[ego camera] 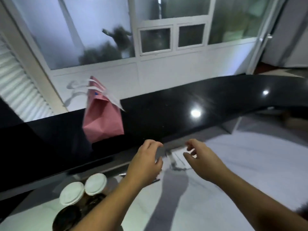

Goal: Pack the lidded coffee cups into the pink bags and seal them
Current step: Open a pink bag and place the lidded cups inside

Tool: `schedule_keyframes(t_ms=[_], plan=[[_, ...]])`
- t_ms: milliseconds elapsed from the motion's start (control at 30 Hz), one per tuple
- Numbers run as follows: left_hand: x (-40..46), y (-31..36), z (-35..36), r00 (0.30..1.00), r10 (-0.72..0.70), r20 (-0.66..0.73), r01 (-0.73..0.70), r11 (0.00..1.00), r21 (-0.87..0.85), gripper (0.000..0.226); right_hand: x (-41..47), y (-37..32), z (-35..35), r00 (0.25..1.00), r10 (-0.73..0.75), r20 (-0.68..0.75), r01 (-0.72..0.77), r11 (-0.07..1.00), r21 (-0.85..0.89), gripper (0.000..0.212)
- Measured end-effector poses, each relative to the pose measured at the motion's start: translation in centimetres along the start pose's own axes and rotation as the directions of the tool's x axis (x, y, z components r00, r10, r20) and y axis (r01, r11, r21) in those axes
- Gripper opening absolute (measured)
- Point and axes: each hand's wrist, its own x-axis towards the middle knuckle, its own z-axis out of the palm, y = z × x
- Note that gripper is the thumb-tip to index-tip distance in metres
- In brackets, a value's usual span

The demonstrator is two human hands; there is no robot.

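A pink paper bag (103, 119) with white handles stands tilted on the raised black counter (183, 110). Its top is folded over, and a small blue mark shows near the fold. My left hand (145, 162) and my right hand (200, 157) hover side by side in front of the counter, right of and below the bag, not touching it. Their fingers are loosely curved and hold nothing. Two lidded coffee cups with white lids (72, 193) (95, 181) stand at the lower left, beside my left forearm. The frame is blurred by motion.
A white lower worktop (233, 164) lies under my hands. A dark brown round thing (66, 217), too blurred to name, sits in front of the cups. Small blurred items (173, 164) lie between my hands. Behind the counter stand a white wall and frosted windows.
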Motion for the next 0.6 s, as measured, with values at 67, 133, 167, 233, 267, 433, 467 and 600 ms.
schedule_keyframes(t_ms=[67,133,167,233,267,433,467,600], plan=[[0.1,3.2,2.5,0.997,0.040,0.067,-0.042,0.999,0.032,0.041,-2.9,2.7,-1.1,0.999,0.053,-0.008,-0.053,0.998,-0.034,0.036],[0.2,6.7,4.9,0.990,0.077,0.122,-0.084,0.995,0.054,0.041,-5.8,5.4,-2.7,0.995,0.096,-0.025,-0.098,0.992,-0.077,0.038],[0.2,8.5,6.0,0.984,0.101,0.148,-0.112,0.991,0.070,0.041,-7.1,6.8,-3.6,0.993,0.115,-0.036,-0.118,0.988,-0.100,0.039],[0.1,12.2,8.2,0.970,0.153,0.188,-0.175,0.979,0.103,0.041,-9.8,9.7,-5.6,0.984,0.164,-0.065,-0.171,0.976,-0.132,0.040],[0.0,14.1,9.3,0.963,0.175,0.204,-0.201,0.973,0.112,0.041,-11.2,11.2,-6.7,0.978,0.192,-0.085,-0.203,0.969,-0.139,0.040],[-1.0,24.8,15.5,0.910,0.287,0.301,-0.339,0.930,0.140,0.046,-19.1,18.6,-13.2,0.937,0.302,-0.178,-0.339,0.909,-0.242,0.046],[-1.5,27.0,16.8,0.896,0.312,0.315,-0.369,0.919,0.139,0.047,-20.9,20.1,-14.6,0.926,0.321,-0.197,-0.365,0.894,-0.259,0.046],[-3.3,36.3,22.3,0.821,0.437,0.368,-0.512,0.848,0.135,0.049,-28.2,25.6,-19.9,0.874,0.392,-0.288,-0.472,0.826,-0.307,0.037]])
